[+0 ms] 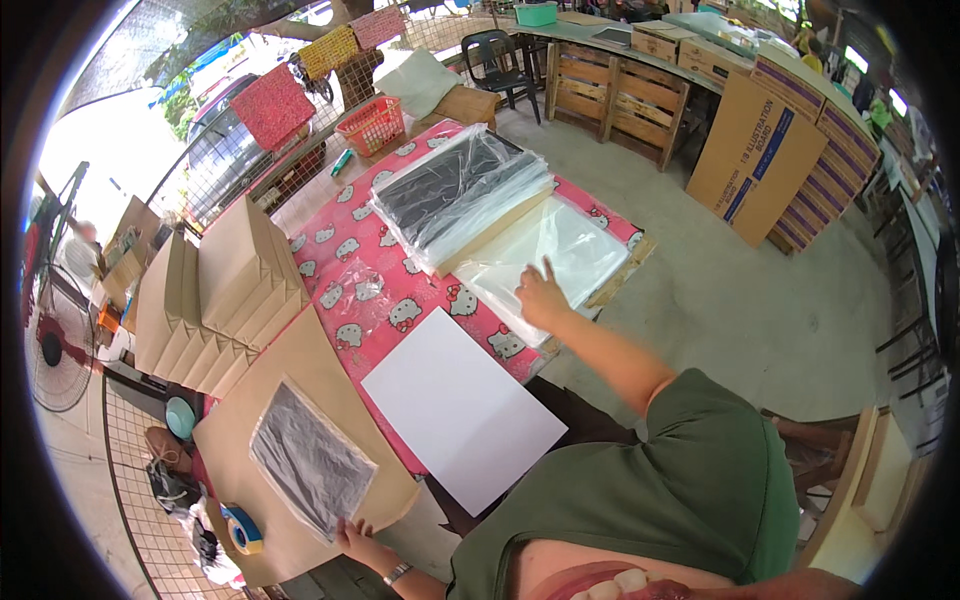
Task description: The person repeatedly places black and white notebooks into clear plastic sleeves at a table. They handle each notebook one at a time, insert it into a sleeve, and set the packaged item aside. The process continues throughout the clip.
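Note:
My right hand (pixel 543 300) reaches over a stack of clear plastic sleeves (pixel 560 245), its fingers apart on or just above the top one. At the lower left, my left hand (pixel 364 545) is at the bottom corner of a dark grey sheet in clear plastic (pixel 312 460); its fingers look stretched out, touching the edge. That sheet lies on a large piece of brown paper (pixel 240 440). Between my hands, a plain white board (pixel 465 410) lies at the near edge of the table, partly over the pink patterned cover (pixel 400 290).
Behind the sleeves lies a pile of plastic-wrapped black sheets (pixel 450 185). Brown paper-wrapped packs (pixel 235 280) are stacked at left. A tape roll (pixel 241 530) sits on the brown paper. A red basket (pixel 370 125) and a green marker (pixel 342 162) are at the far end. Cardboard boxes (pixel 755 165) stand at right.

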The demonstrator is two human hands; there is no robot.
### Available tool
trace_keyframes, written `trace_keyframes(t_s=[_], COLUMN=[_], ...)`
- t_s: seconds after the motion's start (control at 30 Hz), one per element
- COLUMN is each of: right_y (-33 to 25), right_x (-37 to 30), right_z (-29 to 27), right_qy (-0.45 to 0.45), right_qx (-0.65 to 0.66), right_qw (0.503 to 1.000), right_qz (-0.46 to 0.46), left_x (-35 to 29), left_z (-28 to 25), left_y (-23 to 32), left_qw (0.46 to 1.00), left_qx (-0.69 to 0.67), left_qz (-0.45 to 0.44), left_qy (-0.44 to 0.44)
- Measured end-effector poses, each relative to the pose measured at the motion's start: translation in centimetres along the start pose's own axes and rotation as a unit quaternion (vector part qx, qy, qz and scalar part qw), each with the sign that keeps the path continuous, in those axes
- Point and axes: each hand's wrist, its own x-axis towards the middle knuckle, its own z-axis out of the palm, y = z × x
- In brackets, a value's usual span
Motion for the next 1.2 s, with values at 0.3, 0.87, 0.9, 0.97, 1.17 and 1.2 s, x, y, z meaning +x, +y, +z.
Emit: trace_keyframes(t_s=[0.3,0.87,0.9,0.97,1.17,1.2], right_y=[-0.6,-1.0,-1.2,-1.7,-4.7,-5.9], right_x=[-3.0,-3.0,-3.2,-3.6,-6.9,-7.7], right_z=[-3.5,-7.8,-7.7,-8.7,-12.0,-12.2], right_qy=[-0.025,0.009,0.007,-0.004,-0.038,-0.035], right_qx=[0.259,0.199,0.202,0.208,0.314,0.346], right_qw=[0.965,0.978,0.977,0.975,0.936,0.921], right_qz=[0.032,-0.064,-0.064,-0.072,-0.155,-0.177], left_x=[-7.1,-12.6,-12.5,-13.0,-14.9,-15.3], left_z=[10.9,10.8,11.0,11.7,14.1,14.4], left_y=[4.5,2.3,2.5,3.6,5.9,6.0], left_qw=[0.914,0.846,0.842,0.836,0.808,0.806], left_qx=[0.057,0.151,0.162,0.177,0.117,0.105], left_qz=[0.160,0.109,0.118,0.131,0.264,0.284], left_qy=[-0.367,-0.499,-0.502,-0.502,-0.513,-0.508])
